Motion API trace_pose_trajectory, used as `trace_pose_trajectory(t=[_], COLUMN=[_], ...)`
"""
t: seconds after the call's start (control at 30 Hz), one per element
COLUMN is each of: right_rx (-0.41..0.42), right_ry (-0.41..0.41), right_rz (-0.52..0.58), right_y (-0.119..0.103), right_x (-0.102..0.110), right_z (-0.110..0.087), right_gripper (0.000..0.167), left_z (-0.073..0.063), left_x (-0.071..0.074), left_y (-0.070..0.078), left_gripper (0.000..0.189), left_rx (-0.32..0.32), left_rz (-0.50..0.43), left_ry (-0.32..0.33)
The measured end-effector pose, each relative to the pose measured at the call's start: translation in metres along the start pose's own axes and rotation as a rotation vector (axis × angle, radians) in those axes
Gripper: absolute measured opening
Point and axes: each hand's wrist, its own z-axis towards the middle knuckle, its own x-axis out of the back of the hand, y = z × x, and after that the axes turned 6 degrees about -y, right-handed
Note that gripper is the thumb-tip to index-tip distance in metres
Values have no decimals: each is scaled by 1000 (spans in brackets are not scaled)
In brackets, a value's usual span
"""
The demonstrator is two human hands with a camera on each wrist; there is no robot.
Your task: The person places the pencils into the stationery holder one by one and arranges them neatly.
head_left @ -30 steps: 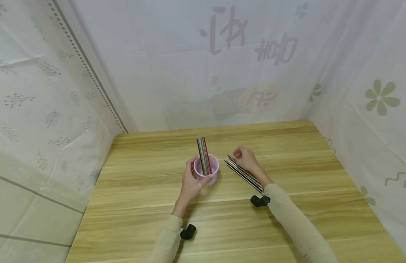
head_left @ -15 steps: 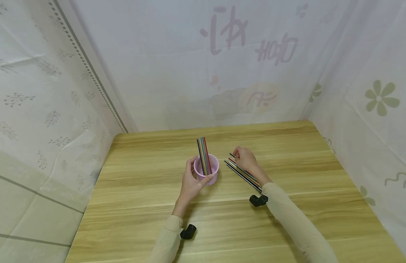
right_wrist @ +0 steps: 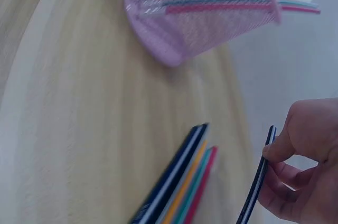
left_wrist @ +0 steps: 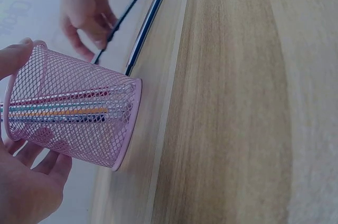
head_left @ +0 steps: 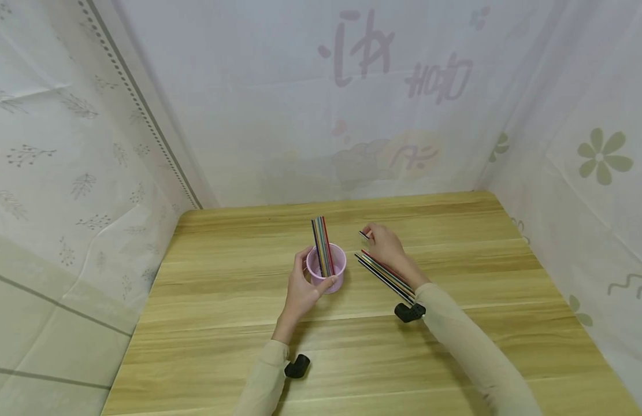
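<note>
Pencil (right_wrist: 256, 184) between fingertips (right_wrist: 273, 152), right hand (head_left: 385, 245)

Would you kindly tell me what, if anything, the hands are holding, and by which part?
The left hand holds the pink mesh cup by its side, near the rim; the right hand pinches a dark pencil near one end.

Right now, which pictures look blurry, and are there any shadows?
Head view: mostly clear, with a soft shadow on the table by the right sleeve; left wrist view: the pink mesh cup looks fairly sharp, but the right hand is blurry; right wrist view: the cup is smeary, the pinched pencil clearer.
</note>
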Motion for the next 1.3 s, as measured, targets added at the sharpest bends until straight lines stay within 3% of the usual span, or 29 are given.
trace_pose_trajectory(t=[0.5,1.07,1.3], right_rx=[129,217,271], right_ry=[154,333,412], right_rz=[100,456,511], right_y=[-62,-121,-130], right_x=[33,53,52], right_z=[-8,-15,-13], right_gripper=[34,30,30], left_z=[0,0,0], left_x=[1,2,1], left_y=[0,-1,-1], left_gripper=[86,87,88], left_rx=[13,6,-1], left_rz=[-2,-13,-19], left_ry=[9,2,0])
